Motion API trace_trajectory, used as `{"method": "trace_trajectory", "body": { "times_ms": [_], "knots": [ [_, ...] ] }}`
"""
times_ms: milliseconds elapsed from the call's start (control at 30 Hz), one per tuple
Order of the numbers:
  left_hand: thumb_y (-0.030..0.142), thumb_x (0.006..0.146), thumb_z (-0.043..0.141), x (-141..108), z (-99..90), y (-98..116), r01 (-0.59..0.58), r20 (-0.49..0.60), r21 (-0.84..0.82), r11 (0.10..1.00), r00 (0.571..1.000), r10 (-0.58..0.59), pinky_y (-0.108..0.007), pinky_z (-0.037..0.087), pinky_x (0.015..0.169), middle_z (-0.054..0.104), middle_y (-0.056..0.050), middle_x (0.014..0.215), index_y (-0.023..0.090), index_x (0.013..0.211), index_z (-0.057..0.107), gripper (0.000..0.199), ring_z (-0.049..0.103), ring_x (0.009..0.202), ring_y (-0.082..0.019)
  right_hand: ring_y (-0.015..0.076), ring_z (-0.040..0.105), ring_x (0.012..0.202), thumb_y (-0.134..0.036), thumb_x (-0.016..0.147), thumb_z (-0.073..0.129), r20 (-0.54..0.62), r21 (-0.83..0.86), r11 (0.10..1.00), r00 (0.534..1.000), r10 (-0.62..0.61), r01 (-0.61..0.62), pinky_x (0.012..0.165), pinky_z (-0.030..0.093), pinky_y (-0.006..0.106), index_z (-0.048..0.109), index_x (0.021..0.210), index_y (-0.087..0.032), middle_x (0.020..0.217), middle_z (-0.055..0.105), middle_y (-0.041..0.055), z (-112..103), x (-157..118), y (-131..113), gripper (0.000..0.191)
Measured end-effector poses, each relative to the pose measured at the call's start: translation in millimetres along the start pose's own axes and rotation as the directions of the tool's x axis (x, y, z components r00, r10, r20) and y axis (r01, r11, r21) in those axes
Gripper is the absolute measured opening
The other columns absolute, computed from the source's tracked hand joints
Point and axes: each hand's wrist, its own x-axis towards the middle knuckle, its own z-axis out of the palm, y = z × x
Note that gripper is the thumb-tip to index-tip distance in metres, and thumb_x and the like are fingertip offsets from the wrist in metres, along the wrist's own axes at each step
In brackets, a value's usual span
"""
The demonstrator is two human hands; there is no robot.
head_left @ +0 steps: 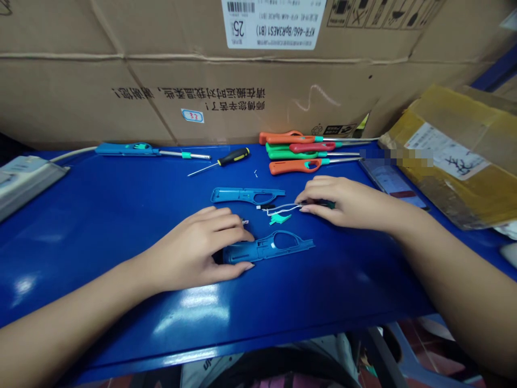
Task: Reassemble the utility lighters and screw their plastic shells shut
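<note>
My left hand (210,245) is closed around the wide end of a blue lighter casing half (264,249), its hollow inside facing up. A small pinkish bit shows by the fingers, too small to name. My right hand (329,200) pinches thin white wires (283,209), which trail left to a small black part (265,207); a dark green piece shows under its fingers, partly hidden. Between the hands lies a loose green trigger (280,219). Just beyond it rests the other blue casing half (246,195), with its trigger opening at the right.
Several orange, red and green lighters (299,167) lie at the back. Left of them are a black-and-yellow screwdriver (234,157) and an opened blue lighter (129,150). A power strip (30,180) sits far left; a phone (390,180) and taped carton (452,156) stand right. Cardboard (153,102) walls the back.
</note>
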Motion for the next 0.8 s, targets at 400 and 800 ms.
{"method": "trace_trajectory", "body": {
  "times_ms": [400, 800],
  "knots": [
    [0.042, 0.093, 0.070, 2.1, 1.8, -0.2, 0.005, -0.028, 0.020, 1.000, 1.000, -0.005, -0.035, 0.043, 0.083, 0.071, -0.002, 0.103, 0.023, 0.109, 0.069, 0.025, 0.063, 0.094, -0.021, 0.0238, 0.059, 0.108, -0.029, 0.096, 0.063, -0.098, -0.018, 0.995, 0.990, -0.098, 0.097, 0.097, 0.048, 0.039, 0.067, 0.101, -0.018, 0.109, 0.063, 0.0096, 9.3, 3.5, -12.8, 0.013],
    [0.043, 0.084, 0.080, 8.9, 0.0, 7.2, 0.080, -0.246, -0.114, 0.990, 0.963, -0.107, -0.033, 0.048, 0.084, 0.074, -0.003, 0.100, 0.020, 0.108, 0.073, 0.034, 0.065, 0.091, -0.019, 0.0178, 0.059, 0.099, -0.021, 0.096, 0.065, -0.279, 0.166, 0.970, 0.951, -0.129, 0.180, 0.089, 0.049, 0.033, 0.065, 0.093, -0.017, 0.101, 0.061, 0.0071, 21.1, 10.9, -24.8, 0.006]
  ]
}}
